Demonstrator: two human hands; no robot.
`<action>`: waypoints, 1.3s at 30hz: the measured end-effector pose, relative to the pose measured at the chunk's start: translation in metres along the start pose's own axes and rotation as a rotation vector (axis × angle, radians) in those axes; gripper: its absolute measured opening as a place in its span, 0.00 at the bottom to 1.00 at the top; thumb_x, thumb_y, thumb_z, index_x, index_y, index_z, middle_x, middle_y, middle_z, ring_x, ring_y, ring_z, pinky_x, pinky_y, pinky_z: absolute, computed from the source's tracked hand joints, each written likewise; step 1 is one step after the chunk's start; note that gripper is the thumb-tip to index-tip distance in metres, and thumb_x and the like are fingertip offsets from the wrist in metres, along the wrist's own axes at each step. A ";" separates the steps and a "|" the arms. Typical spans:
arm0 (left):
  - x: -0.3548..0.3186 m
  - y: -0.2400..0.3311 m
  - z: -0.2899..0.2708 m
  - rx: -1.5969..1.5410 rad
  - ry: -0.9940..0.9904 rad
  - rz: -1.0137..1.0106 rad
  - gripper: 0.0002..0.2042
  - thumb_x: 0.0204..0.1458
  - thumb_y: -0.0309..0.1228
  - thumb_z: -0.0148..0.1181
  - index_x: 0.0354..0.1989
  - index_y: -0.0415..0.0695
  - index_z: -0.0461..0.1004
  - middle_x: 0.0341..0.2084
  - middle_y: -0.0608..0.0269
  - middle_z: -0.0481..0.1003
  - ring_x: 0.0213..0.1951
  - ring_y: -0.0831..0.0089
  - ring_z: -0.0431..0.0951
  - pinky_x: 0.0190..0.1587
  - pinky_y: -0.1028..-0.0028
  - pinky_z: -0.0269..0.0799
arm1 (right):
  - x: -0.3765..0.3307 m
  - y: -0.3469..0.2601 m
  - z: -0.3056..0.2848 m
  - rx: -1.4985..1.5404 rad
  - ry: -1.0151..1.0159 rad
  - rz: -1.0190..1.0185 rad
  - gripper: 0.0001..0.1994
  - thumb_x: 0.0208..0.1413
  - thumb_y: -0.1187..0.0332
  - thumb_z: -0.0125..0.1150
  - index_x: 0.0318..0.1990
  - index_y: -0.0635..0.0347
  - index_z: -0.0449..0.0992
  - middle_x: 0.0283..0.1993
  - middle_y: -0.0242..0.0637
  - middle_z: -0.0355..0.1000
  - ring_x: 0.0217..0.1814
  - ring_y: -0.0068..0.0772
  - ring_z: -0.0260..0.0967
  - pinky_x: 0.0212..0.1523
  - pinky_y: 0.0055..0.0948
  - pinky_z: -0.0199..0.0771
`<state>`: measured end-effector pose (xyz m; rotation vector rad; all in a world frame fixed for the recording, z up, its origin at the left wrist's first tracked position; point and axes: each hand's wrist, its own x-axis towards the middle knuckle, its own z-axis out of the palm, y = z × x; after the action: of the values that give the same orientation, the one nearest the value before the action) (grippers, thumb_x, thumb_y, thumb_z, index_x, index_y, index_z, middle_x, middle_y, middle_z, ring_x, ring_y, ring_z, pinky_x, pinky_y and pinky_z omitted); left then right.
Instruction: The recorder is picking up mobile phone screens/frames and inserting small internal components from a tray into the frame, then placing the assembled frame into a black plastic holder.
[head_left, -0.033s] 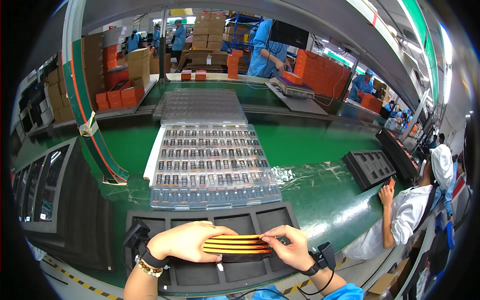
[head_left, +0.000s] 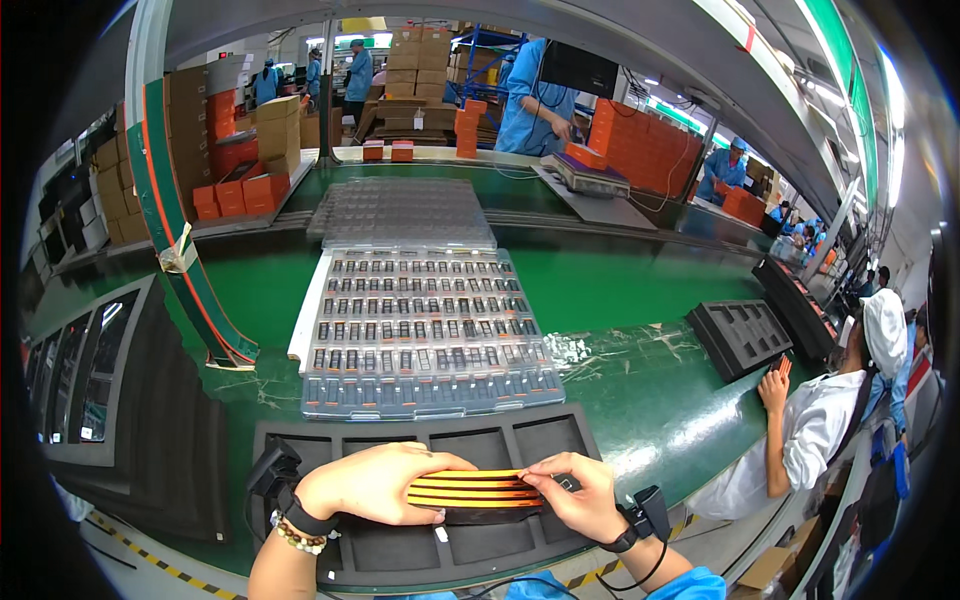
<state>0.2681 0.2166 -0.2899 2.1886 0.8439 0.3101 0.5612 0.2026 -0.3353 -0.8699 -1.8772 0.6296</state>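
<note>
My left hand is wrapped round one end of a small stack of flat black slabs with orange edges. At the stack's right end, my right hand is closed, thumb and fingertips pinching the upper edge. The exact kind of slab cannot be made out. The stack is over a black foam tray with rectangular recesses, partly covered by my hands and wrists. Just beyond the tray is a clear plastic tray with rows of small dark pieces.
More clear trays are stacked farther back on the green bench. At left, a tall stack of black foam trays stands beside a post. A co-worker in white sits at right near another foam tray.
</note>
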 end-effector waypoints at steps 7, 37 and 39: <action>-0.002 0.001 0.001 -0.007 0.020 0.012 0.30 0.49 0.38 0.69 0.62 0.45 0.70 0.47 0.54 0.79 0.47 0.57 0.77 0.54 0.63 0.72 | -0.007 -0.002 0.005 -0.066 0.004 -0.101 0.06 0.50 0.79 0.70 0.36 0.64 0.82 0.41 0.41 0.82 0.40 0.37 0.81 0.42 0.30 0.81; -0.001 0.002 -0.001 -0.015 0.025 0.019 0.31 0.48 0.38 0.71 0.61 0.43 0.70 0.49 0.51 0.78 0.49 0.55 0.79 0.55 0.63 0.73 | 0.011 0.028 -0.059 -0.594 -0.646 0.058 0.10 0.57 0.66 0.65 0.39 0.59 0.71 0.36 0.40 0.69 0.39 0.50 0.72 0.40 0.41 0.74; -0.001 -0.001 0.000 -0.019 0.019 0.010 0.31 0.48 0.38 0.71 0.61 0.43 0.70 0.49 0.51 0.78 0.50 0.55 0.79 0.56 0.63 0.72 | 0.011 0.020 -0.058 -0.575 -0.592 0.029 0.09 0.58 0.69 0.64 0.38 0.60 0.69 0.36 0.40 0.71 0.37 0.47 0.73 0.38 0.39 0.74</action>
<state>0.2673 0.2166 -0.2909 2.1759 0.8373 0.3433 0.6162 0.2269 -0.3194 -1.1578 -2.6602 0.3825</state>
